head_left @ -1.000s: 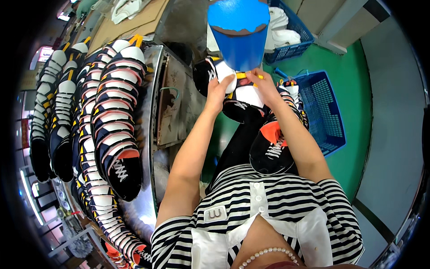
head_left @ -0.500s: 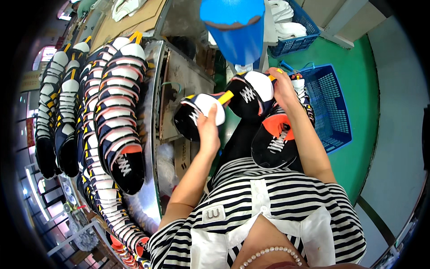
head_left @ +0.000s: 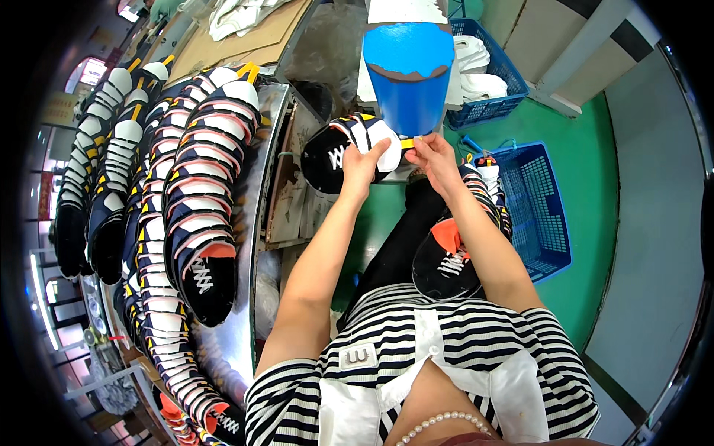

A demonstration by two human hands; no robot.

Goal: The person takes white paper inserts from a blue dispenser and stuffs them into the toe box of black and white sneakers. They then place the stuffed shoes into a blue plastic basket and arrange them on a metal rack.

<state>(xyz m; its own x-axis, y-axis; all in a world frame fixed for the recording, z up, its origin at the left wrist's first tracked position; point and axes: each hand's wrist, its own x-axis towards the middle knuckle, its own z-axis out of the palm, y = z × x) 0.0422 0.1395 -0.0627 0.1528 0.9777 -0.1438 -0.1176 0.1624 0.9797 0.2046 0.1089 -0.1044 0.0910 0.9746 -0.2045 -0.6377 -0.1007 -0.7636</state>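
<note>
Black laced shoe upper (head_left: 320, 160) looks light and soft from my end, best held where left fingers (head_left: 380, 148) clamp its white panel (head_left: 392, 159), right fingers (head_left: 425, 145) its yellow pull tab (head_left: 406, 144).

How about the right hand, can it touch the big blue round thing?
Probably yes: the blue round thing stands just ahead of the right hand, with nothing visible between them. That hand seems to pinch the yellow tab of the shoe, so it may need to let go first.

Shoe (head_left: 349, 134) between bench (head_left: 255, 223) at left and basket (head_left: 552, 204) at right, other shoes (head_left: 204, 163) on bench
</note>
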